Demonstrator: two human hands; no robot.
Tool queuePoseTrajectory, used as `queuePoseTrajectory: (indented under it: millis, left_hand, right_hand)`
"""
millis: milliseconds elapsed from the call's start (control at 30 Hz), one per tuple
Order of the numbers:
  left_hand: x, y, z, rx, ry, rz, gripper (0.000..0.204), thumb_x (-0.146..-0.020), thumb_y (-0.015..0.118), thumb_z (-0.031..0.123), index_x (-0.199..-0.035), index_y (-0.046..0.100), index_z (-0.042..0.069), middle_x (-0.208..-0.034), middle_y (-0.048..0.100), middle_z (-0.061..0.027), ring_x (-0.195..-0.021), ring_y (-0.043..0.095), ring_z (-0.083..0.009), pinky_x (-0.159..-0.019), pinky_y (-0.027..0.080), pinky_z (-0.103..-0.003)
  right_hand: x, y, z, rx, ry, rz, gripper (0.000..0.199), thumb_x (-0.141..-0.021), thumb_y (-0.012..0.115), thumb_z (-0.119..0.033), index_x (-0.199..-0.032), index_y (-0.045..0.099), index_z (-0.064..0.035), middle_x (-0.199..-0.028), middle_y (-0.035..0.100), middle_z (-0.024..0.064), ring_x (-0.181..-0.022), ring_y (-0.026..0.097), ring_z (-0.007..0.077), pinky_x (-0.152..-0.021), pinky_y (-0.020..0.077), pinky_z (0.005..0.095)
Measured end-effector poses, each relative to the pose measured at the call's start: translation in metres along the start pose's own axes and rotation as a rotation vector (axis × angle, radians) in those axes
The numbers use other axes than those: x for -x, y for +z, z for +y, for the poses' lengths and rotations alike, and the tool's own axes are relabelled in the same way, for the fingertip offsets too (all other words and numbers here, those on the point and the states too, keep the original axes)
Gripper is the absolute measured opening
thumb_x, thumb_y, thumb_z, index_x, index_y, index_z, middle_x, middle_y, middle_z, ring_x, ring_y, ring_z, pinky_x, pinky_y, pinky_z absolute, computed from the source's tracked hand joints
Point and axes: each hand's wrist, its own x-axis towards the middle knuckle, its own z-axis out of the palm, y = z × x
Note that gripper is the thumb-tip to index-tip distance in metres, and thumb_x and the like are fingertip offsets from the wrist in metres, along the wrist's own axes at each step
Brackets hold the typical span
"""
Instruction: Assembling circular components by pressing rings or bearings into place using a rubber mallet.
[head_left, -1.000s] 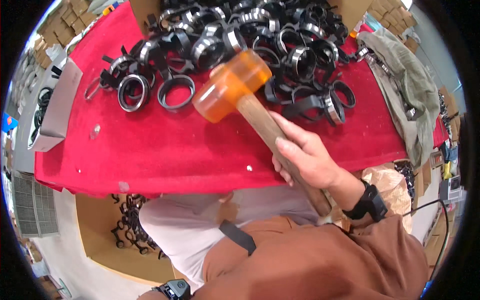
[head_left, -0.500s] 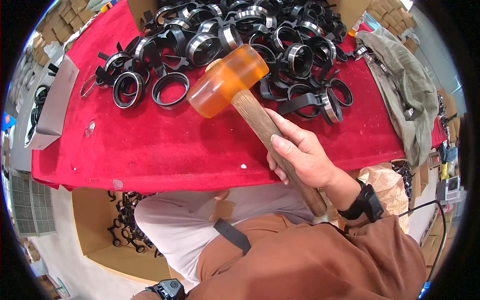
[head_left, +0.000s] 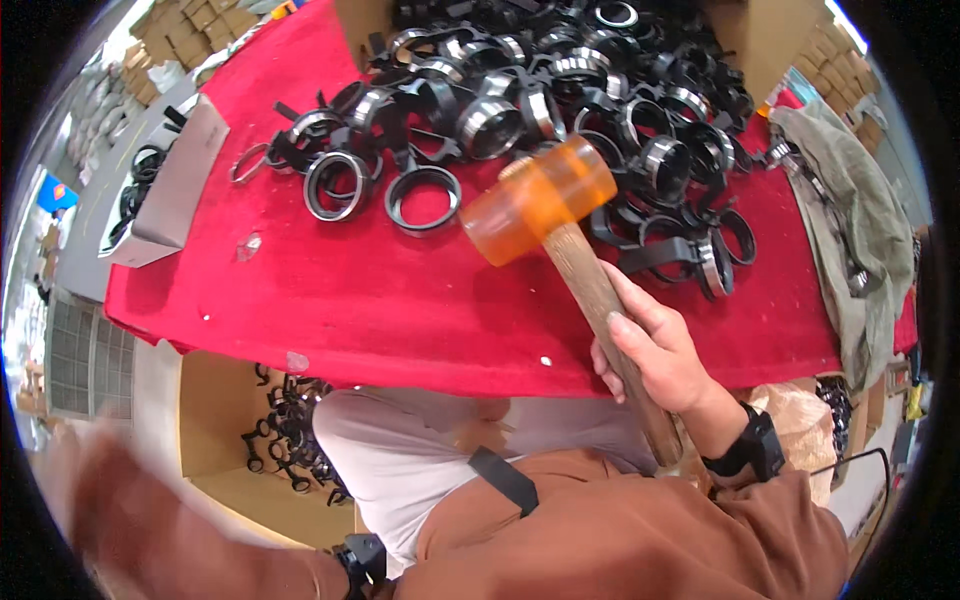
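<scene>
My right hand (head_left: 655, 350) is wrapped round the wooden handle of a mallet (head_left: 545, 200). Its translucent amber head is raised over the red-covered table (head_left: 400, 310), in front of a pile of black and silver ring-shaped parts (head_left: 490, 125). Several of these rings have flat black arms. One loose ring (head_left: 422, 200) lies just left of the mallet head. At the lower left, my left arm stretches outward in a brown sleeve; my left hand (head_left: 75, 455) is smeared by motion near the picture's rim, and its fingers cannot be made out.
A cardboard box (head_left: 765, 45) stands behind the ring pile. A white box (head_left: 185, 190) with black parts sits at the table's left edge. Grey-green cloth (head_left: 850, 220) drapes the right side. Below the table, an open carton (head_left: 215, 400) holds small black parts.
My left arm has swung into view at the lower left. The view has shifted, so the table and pile appear further right and slightly lower. My right hand still grips the mallet.
</scene>
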Motion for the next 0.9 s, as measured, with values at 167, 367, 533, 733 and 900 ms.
queuePoseTrajectory:
  millis: [167,367,533,733,900]
  left_hand:
    - [0.02,-0.007,-0.154,-0.98,-0.472,-0.119,0.025,-0.075,0.068,0.009,-0.096,0.061,0.0,-0.091,0.06,-0.0097,-0.085,0.059,-0.0181,-0.072,0.048,-0.028]
    - [-0.004,-0.018,-0.221,-1.349,-0.126,-0.174,0.029,-0.076,0.057,0.005,-0.105,0.058,0.006,-0.104,0.056,-0.0151,-0.102,0.052,-0.0314,-0.087,0.043,-0.038]
    - [-0.048,-0.019,-0.242,-1.528,-0.191,-0.957,0.021,-0.079,0.053,0.014,-0.097,0.062,0.018,-0.095,0.056,-0.013,-0.084,0.062,-0.0285,-0.069,0.051,-0.041]
    - [-0.083,-0.015,-0.247,-1.498,-0.437,-1.195,0.013,-0.074,0.057,0.009,-0.082,0.067,0.005,-0.087,0.064,-0.0174,-0.085,0.063,-0.0296,-0.075,0.051,-0.039]
    - [-0.094,-0.026,-0.192,-1.482,-0.569,-1.051,0.027,-0.07,0.069,0.022,-0.088,0.065,0.002,-0.098,0.058,-0.0179,-0.097,0.056,-0.0291,-0.082,0.046,-0.039]
  right_hand:
    - [-0.002,-0.001,-0.002,-0.004,0.007,-0.002,0.055,-0.094,0.042,-0.021,-0.142,0.018,-0.0102,-0.07,0.054,0.0057,-0.052,0.05,0.0093,-0.047,0.0442,0.0232]
    - [-0.004,0.004,-0.005,0.004,-0.001,-0.014,0.055,-0.093,0.041,-0.018,-0.142,0.019,-0.0112,-0.07,0.055,0.0067,-0.052,0.051,0.0109,-0.047,0.0443,0.0239]
    - [-0.009,0.008,0.002,0.048,-0.046,0.027,0.057,-0.09,0.041,-0.019,-0.141,0.02,-0.0054,-0.067,0.054,0.0099,-0.046,0.049,0.0129,-0.041,0.0418,0.0245]
    - [-0.002,0.004,0.011,0.021,-0.106,0.117,0.06,-0.089,0.042,-0.022,-0.141,0.019,-0.0037,-0.061,0.054,0.0102,-0.04,0.048,0.0133,-0.036,0.0407,0.0244]
    - [-0.006,-0.001,0.021,0.026,-0.166,0.107,0.06,-0.091,0.044,-0.024,-0.142,0.018,-0.0076,-0.058,0.052,0.0066,-0.038,0.046,0.0111,-0.034,0.0405,0.0231]
